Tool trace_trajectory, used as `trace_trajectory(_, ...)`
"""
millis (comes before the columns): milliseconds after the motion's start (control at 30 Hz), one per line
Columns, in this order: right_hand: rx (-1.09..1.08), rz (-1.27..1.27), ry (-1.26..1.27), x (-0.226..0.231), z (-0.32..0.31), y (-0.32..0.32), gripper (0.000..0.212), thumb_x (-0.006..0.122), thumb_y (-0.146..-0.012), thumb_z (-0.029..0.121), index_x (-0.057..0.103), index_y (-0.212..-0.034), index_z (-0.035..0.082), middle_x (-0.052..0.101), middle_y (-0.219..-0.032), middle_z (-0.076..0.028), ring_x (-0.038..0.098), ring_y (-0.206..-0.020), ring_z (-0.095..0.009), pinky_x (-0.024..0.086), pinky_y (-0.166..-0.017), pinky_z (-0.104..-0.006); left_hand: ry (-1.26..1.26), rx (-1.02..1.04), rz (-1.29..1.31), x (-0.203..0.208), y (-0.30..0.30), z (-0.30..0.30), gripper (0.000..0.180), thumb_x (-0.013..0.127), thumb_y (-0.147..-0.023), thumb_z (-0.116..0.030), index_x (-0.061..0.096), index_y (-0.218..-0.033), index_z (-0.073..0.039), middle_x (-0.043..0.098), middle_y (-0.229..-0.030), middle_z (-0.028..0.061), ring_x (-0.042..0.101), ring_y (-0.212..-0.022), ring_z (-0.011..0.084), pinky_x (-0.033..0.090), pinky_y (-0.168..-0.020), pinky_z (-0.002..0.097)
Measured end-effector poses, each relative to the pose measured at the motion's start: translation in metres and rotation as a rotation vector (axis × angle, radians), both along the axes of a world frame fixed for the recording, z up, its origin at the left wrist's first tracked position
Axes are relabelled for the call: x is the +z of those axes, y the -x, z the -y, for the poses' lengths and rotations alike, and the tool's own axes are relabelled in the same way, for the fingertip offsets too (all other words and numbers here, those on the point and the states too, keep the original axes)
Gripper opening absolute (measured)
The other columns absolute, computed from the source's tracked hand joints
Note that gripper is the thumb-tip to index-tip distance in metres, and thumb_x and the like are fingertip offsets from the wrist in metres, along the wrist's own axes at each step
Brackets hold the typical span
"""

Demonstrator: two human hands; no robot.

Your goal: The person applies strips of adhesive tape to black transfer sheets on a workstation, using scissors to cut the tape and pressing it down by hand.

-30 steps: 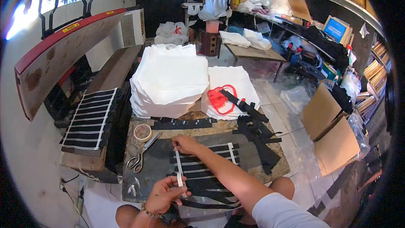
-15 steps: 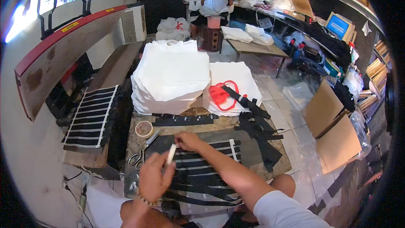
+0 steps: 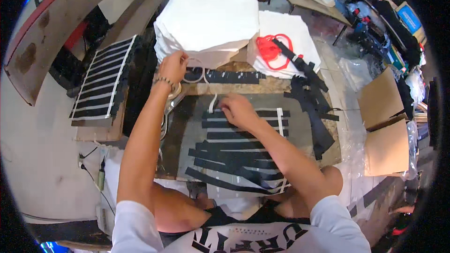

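My left hand (image 3: pixel 172 69) is raised at the front of the white fabric stack, fingers pinched at the edge of a pale, blurred loop of tape (image 3: pixel 203 71). Below its wrist a tape roll (image 3: pixel 174 94) and metal scissors (image 3: pixel 165 121) lie partly hidden. My right hand (image 3: pixel 238 111) rests over the top of a row of black strips (image 3: pixel 225 136), its fingers curled together; whatever they hold is hidden. Just left of its fingertips a short white tape strip (image 3: pixel 213 104) sticks up from the corner of the row. Another white tape (image 3: pixel 281 124) crosses the strips' right ends.
A tall stack of white fabric pieces (image 3: pixel 206 18) stands beyond the hands. To its right, a red looped item (image 3: pixel 272 52) and black scraps (image 3: pixel 309 107) lie. A finished-looking striped panel (image 3: pixel 103 79) rests at left; an open cardboard box (image 3: pixel 386 145) stands at right.
My left hand has moved up and away from the strips toward the stack. My right hand stays near the row's top left corner. The view has tilted downward.
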State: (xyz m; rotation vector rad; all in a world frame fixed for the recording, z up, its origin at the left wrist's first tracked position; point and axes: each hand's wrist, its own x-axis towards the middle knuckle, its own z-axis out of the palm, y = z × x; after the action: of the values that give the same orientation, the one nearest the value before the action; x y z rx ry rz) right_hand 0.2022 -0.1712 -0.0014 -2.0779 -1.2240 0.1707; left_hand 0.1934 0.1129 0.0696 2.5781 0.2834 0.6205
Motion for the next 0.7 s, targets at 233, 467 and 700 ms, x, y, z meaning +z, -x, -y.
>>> trace_trajectory(233, -0.029, 0.292, 0.026, -0.014, 0.042, 0.043, 0.036, 0.071, -0.091, 0.019, 0.070, -0.125, 0.008, 0.062, -0.137, -0.012, 0.057, -0.124, -0.036, 0.046, -0.102, -0.0484, -0.084, 0.167, -0.134, -0.072, -0.039, -0.017, 0.016, 0.074, -0.091, -0.020, 0.076, -0.100, -0.007, 0.076, -0.098, 0.0184, 0.073, -0.096, 0.0385, 0.057, -0.085, 0.0485)
trace_trajectory(467, -0.026, 0.316, 0.100, -0.024, 0.045, 0.044, 0.039, 0.067, -0.095, 0.022, 0.067, -0.132, 0.009, 0.056, -0.151, -0.008, 0.050, -0.136, -0.036, 0.038, -0.111, -0.0502, -0.189, 0.288, -0.071, -0.091, -0.035, -0.013, 0.018, 0.072, -0.091, -0.019, 0.074, -0.102, -0.006, 0.075, -0.101, 0.0177, 0.072, -0.099, 0.0388, 0.058, -0.084, 0.0500)
trace_trajectory(700, -0.011, 0.334, 0.097, -0.024, 0.044, 0.045, 0.040, 0.067, -0.095, 0.022, 0.065, -0.132, 0.009, 0.057, -0.149, -0.009, 0.050, -0.136, -0.038, 0.038, -0.111, -0.0524, -0.243, 0.280, -0.126, -0.088, -0.036, -0.011, 0.018, 0.072, -0.089, -0.020, 0.073, -0.101, -0.006, 0.074, -0.099, 0.0191, 0.072, -0.097, 0.0397, 0.058, -0.082, 0.0503)
